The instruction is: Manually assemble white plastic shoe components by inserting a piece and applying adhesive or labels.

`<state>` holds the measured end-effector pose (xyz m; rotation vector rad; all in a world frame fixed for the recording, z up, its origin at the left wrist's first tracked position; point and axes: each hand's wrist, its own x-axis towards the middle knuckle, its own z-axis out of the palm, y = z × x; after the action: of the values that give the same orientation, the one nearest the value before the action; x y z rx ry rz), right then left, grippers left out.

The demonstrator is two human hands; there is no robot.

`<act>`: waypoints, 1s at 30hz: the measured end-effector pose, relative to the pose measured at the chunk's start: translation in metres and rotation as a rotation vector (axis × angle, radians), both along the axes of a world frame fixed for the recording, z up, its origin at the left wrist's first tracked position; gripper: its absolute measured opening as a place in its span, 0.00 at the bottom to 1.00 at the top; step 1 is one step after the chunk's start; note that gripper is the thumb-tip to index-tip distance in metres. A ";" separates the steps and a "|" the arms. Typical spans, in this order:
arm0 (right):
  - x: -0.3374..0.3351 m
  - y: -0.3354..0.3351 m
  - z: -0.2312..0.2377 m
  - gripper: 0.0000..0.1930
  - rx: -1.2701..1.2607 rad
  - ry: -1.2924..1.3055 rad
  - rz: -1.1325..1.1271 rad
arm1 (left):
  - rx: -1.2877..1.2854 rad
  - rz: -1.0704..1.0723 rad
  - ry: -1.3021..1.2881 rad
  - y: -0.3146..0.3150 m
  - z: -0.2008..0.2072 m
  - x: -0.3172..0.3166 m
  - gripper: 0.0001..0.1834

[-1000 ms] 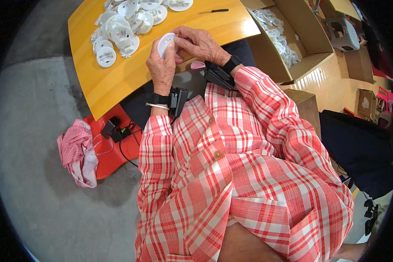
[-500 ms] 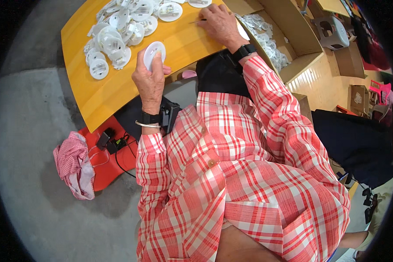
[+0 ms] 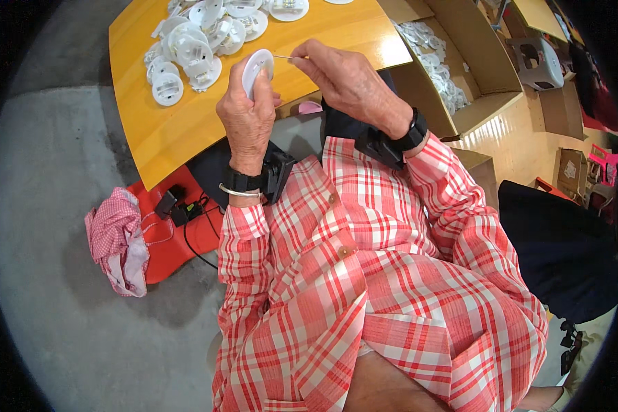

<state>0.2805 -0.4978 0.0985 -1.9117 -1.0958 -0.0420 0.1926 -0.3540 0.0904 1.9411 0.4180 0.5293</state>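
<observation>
My left hand (image 3: 248,113) grips a round white plastic disc (image 3: 258,67) by its edge, the thumb lying on its face. The disc is tilted up above the table's near edge, and small holes show in it. A thin metal rod (image 3: 282,57) is pinched between the fingertips of my right hand (image 3: 357,86). Its tip points at the disc's right edge; whether it touches, I cannot tell. Behind my left hand lies a heap of similar white discs (image 3: 198,56), several with metal or clear parts on them.
The discs lie on a yellow wooden table (image 3: 141,130). At right a cardboard box (image 3: 484,103) holds many small white parts (image 3: 438,69). A red stool (image 3: 178,237) at left bears black adapters with cables and a pink checked cloth (image 3: 119,240). A pink piece (image 3: 310,107) shows below the table edge.
My right hand has come off the tabletop, moving toward me and the disc with the rod. My left hand has lifted the disc slightly and turned it more edge-on. The view has shifted a little.
</observation>
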 end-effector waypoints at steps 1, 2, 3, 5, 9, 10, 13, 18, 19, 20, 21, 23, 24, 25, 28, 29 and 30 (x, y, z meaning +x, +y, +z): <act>-0.002 0.001 -0.002 0.10 -0.034 -0.070 -0.010 | 0.000 -0.002 0.001 -0.001 0.000 0.000 0.12; -0.004 0.001 -0.003 0.10 -0.035 -0.069 -0.011 | -0.022 0.000 -0.003 -0.002 0.001 0.000 0.12; -0.005 0.001 -0.003 0.12 -0.051 -0.087 0.013 | -0.044 0.003 -0.007 -0.002 0.001 0.001 0.12; -0.006 0.002 -0.004 0.13 -0.069 -0.101 0.038 | -0.037 0.004 0.008 -0.003 0.002 0.001 0.11; -0.005 0.002 -0.005 0.17 -0.152 -0.096 0.007 | 0.003 -0.002 0.009 -0.004 0.000 0.001 0.11; -0.005 0.002 -0.006 0.19 -0.164 -0.109 0.018 | 0.003 -0.002 0.010 -0.004 0.000 0.001 0.11; -0.005 0.002 -0.008 0.21 -0.146 -0.136 0.018 | -0.003 0.009 0.016 -0.005 0.000 0.002 0.11; -0.005 0.003 -0.008 0.19 -0.182 -0.152 0.026 | 0.003 0.002 0.012 -0.004 0.000 0.002 0.11; -0.006 0.003 -0.008 0.18 -0.173 -0.141 0.021 | 0.003 0.002 0.013 -0.004 0.000 0.002 0.11; -0.005 0.004 -0.009 0.18 -0.173 -0.140 0.021 | -0.005 0.005 0.023 -0.004 0.001 0.002 0.11; -0.004 0.005 -0.010 0.14 -0.126 -0.179 0.020 | -0.013 0.008 0.032 -0.004 0.001 0.002 0.11; -0.003 0.005 -0.010 0.10 -0.079 -0.219 0.019 | -0.005 0.007 0.032 -0.005 0.002 0.002 0.11; -0.003 0.006 -0.011 0.10 -0.076 -0.210 0.014 | 0.004 0.006 0.031 -0.005 0.002 0.002 0.11; -0.003 0.006 -0.011 0.10 -0.073 -0.202 0.009 | 0.004 0.005 0.031 -0.005 0.001 0.002 0.11; -0.003 0.006 -0.012 0.09 -0.066 -0.234 0.017 | 0.010 -0.001 0.020 -0.005 -0.001 0.003 0.11; -0.003 0.006 -0.011 0.09 -0.068 -0.233 0.017 | 0.006 -0.003 0.021 -0.004 -0.001 0.002 0.11; -0.004 0.006 -0.009 0.09 -0.079 -0.203 0.003 | 0.001 -0.005 0.022 -0.004 -0.002 0.002 0.11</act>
<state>0.2768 -0.4921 0.0894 -2.0094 -1.2511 -0.1980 0.1950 -0.3576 0.0888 1.9502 0.4267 0.5059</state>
